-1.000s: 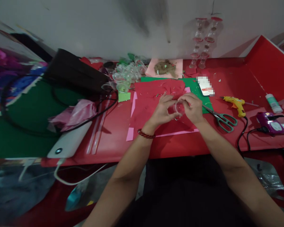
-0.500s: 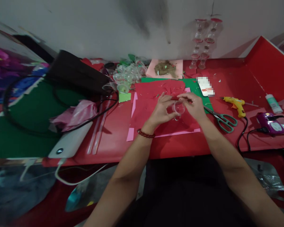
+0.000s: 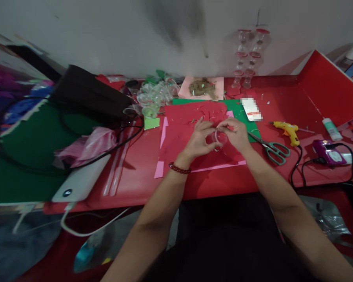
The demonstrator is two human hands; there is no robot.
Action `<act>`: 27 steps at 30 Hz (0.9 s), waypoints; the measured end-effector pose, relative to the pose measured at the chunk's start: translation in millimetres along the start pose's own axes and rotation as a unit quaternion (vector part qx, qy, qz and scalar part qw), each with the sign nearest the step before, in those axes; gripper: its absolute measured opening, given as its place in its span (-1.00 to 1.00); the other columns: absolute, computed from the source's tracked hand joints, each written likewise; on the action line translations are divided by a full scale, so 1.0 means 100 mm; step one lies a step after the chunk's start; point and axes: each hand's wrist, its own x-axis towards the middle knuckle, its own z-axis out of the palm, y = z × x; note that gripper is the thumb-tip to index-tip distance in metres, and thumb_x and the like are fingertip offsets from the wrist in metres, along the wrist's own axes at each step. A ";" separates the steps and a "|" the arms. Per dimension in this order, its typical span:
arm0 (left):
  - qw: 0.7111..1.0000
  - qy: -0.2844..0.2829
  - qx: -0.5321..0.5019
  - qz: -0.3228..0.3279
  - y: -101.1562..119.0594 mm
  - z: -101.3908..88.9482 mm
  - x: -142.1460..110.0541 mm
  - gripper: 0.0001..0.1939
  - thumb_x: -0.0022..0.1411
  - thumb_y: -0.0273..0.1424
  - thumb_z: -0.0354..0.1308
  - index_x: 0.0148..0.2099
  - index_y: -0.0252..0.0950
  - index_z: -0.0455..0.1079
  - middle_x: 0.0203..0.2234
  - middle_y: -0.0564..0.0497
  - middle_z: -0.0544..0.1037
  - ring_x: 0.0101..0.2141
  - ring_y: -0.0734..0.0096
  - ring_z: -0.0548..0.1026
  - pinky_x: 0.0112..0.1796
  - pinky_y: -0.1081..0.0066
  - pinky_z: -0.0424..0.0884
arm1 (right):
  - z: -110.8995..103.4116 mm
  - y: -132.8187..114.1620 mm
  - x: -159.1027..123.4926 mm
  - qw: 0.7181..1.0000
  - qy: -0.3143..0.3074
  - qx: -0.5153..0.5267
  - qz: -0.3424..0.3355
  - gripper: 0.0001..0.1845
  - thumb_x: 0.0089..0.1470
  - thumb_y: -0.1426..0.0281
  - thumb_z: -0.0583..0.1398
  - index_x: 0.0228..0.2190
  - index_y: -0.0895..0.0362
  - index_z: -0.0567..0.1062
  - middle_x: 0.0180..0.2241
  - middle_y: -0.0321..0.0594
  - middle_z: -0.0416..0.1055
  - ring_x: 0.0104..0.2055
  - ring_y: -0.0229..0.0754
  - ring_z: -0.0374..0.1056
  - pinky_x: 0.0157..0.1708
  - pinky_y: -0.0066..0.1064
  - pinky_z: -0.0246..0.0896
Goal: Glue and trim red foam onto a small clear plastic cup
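A small clear plastic cup [image 3: 221,138] is tilted with its round mouth toward me, above the red paper [image 3: 176,147]. My left hand [image 3: 198,141] curls its fingers and thumb around the cup from the left. At the cup's upper rim, the fingertips of my right hand [image 3: 235,132] are pinched together. Whether some thin piece sits between those fingertips, I cannot tell. Green-handled scissors [image 3: 276,152] lie just right of my right hand, with their blades pointing toward it.
Beyond the paper stand a pile of clear cups [image 3: 157,94] and a pink sheet with brown soil [image 3: 201,87]. On the right lie a phone [image 3: 251,109], a yellow glue gun [image 3: 288,131] with its cord, a purple device [image 3: 329,152] and a glue bottle [image 3: 332,129]. Joined cups [image 3: 247,58] lean against the wall.
The view has shifted slightly. The cup has turned a little between my hands, and my right fingertips have moved slightly along its rim. Both hands stay at the cup.
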 end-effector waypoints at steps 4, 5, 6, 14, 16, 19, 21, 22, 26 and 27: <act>1.000 0.016 0.005 -0.005 -0.03 0.05 -0.01 -0.33 0.12 0.30 0.25 0.00 -0.10 0.62 -0.08 -0.18 0.63 0.04 -0.05 0.58 0.37 -0.31 0.13 | 0.03 -0.01 -0.01 0.996 0.017 0.036 0.077 -0.90 0.08 0.40 0.31 -0.48 0.07 0.60 -0.39 -0.27 0.59 -0.28 -0.17 0.45 -0.11 -0.28 0.37; 1.000 0.019 0.006 -0.004 -0.04 0.07 -0.01 -0.32 0.11 0.31 0.24 0.00 -0.09 0.62 -0.08 -0.18 0.63 0.04 -0.06 0.58 0.37 -0.32 0.14 | 0.04 0.00 -0.02 0.994 0.025 0.047 0.094 -0.90 0.07 0.39 0.31 -0.48 0.07 0.59 -0.40 -0.27 0.59 -0.28 -0.17 0.45 -0.12 -0.29 0.37; 1.000 0.021 0.007 -0.004 -0.04 0.08 -0.02 -0.31 0.11 0.32 0.23 0.00 -0.09 0.62 -0.08 -0.18 0.63 0.04 -0.06 0.58 0.37 -0.33 0.13 | 0.06 0.01 -0.02 0.992 0.033 0.059 0.108 -0.91 0.06 0.37 0.30 -0.48 0.07 0.58 -0.40 -0.27 0.59 -0.29 -0.17 0.45 -0.12 -0.30 0.37; 0.999 0.028 0.028 0.001 -0.07 0.09 -0.04 -0.30 0.14 0.31 0.22 0.04 -0.12 0.62 -0.03 -0.13 0.64 0.06 0.01 0.57 0.39 -0.32 0.07 | 0.22 0.09 -0.05 0.961 0.093 0.178 0.188 -0.89 0.06 0.32 0.29 -0.41 0.09 0.51 -0.41 -0.33 0.52 -0.31 -0.24 0.42 -0.14 -0.33 0.35; 0.999 0.024 0.036 0.003 -0.08 0.08 -0.04 -0.30 0.13 0.31 0.24 0.03 -0.12 0.62 -0.03 -0.11 0.64 0.06 0.03 0.57 0.39 -0.32 0.04 | 0.23 0.12 -0.04 0.952 0.099 0.202 0.206 -0.87 0.05 0.30 0.31 -0.41 0.09 0.51 -0.42 -0.33 0.50 -0.32 -0.25 0.40 -0.17 -0.34 0.34; 0.999 0.021 0.044 0.006 -0.08 0.09 -0.03 -0.31 0.13 0.29 0.25 0.03 -0.13 0.63 -0.03 -0.11 0.64 0.06 0.02 0.58 0.39 -0.32 0.04 | 0.25 0.14 -0.04 0.944 0.116 0.216 0.220 -0.85 0.05 0.29 0.32 -0.41 0.10 0.50 -0.43 -0.33 0.48 -0.33 -0.26 0.37 -0.20 -0.36 0.33; 0.999 0.021 0.046 0.011 -0.07 0.09 -0.02 -0.33 0.15 0.27 0.25 0.04 -0.13 0.63 -0.04 -0.11 0.64 0.05 0.02 0.58 0.39 -0.31 0.03 | 0.26 0.15 -0.04 0.940 0.129 0.217 0.229 -0.83 0.05 0.26 0.33 -0.41 0.10 0.51 -0.41 -0.33 0.48 -0.31 -0.25 0.37 -0.19 -0.37 0.34; 0.999 0.020 0.047 0.013 -0.07 0.09 -0.01 -0.34 0.15 0.25 0.25 0.04 -0.12 0.62 -0.04 -0.11 0.64 0.05 0.03 0.58 0.40 -0.31 0.03 | 0.27 0.16 -0.04 0.938 0.135 0.218 0.234 -0.80 0.05 0.24 0.34 -0.40 0.09 0.51 -0.40 -0.32 0.48 -0.30 -0.25 0.38 -0.19 -0.37 0.34; 0.998 0.016 0.053 0.012 -0.05 0.09 -0.01 -0.41 0.18 0.21 0.26 0.04 -0.08 0.62 -0.04 -0.07 0.63 0.04 0.05 0.57 0.41 -0.30 0.00 | 0.27 0.21 -0.03 0.928 0.144 0.229 0.256 -0.67 0.04 0.10 0.36 -0.42 0.09 0.49 -0.41 -0.32 0.46 -0.33 -0.26 0.35 -0.23 -0.38 0.33; 0.998 0.016 0.054 0.013 -0.04 0.09 -0.01 -0.41 0.18 0.21 0.26 0.05 -0.07 0.62 -0.05 -0.06 0.63 0.04 0.05 0.56 0.41 -0.29 0.00 | 0.26 0.23 -0.02 0.926 0.146 0.232 0.259 -0.64 0.03 0.07 0.37 -0.42 0.09 0.48 -0.42 -0.33 0.45 -0.35 -0.27 0.34 -0.25 -0.39 0.32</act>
